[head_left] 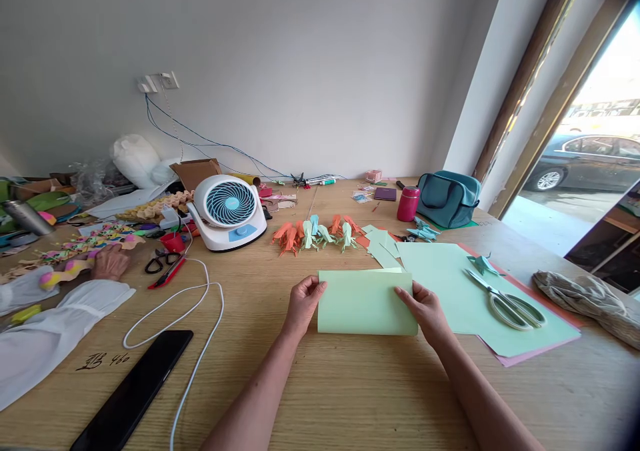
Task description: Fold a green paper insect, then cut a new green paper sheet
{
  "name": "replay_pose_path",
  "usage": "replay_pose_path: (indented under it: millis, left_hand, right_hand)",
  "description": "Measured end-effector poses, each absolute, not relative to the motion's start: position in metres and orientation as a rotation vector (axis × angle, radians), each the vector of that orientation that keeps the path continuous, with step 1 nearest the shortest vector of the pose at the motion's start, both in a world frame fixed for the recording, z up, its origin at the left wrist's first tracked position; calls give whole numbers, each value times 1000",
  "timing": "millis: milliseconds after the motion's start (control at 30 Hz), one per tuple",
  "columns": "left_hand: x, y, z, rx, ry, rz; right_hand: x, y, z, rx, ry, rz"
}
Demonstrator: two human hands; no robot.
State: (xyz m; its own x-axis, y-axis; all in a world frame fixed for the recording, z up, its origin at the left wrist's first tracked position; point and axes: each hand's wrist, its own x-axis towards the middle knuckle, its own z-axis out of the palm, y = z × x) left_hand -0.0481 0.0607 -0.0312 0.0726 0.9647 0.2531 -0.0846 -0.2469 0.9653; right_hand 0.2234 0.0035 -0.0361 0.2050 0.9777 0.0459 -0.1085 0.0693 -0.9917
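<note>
Between my two hands is a sheet of pale green paper [367,304], bent over on itself with a rounded fold along the side nearest me. My left hand [304,301] pinches its far left corner, thumb on top. At the far right corner my right hand [424,307] grips it the same way. Beyond the sheet stand several folded paper figures [320,234] in orange, green and blue. Small cut pieces of green paper [384,245] lie just behind it. To the right, scissors [510,304] with pale handles rest on a stack of large green sheets [450,277].
A white fan [229,211] stands at the back left, its white cable [220,297] looping near a black phone [135,391]. Another person's hand [111,261] is at the left among paper crafts. A pink flask [409,204] and teal bag [447,201] stand at the back right.
</note>
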Motion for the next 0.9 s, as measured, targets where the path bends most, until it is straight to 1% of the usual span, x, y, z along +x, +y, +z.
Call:
replay_pose_path:
  millis: [700,900]
  left_hand:
    - [-44,58,-31,1266,1002,1483]
    - [-44,54,-23,1261,1020,1458]
  right_hand:
    - [216,3,-30,-1101,-969,945]
    - [217,3,-27,-1121,-888,1028]
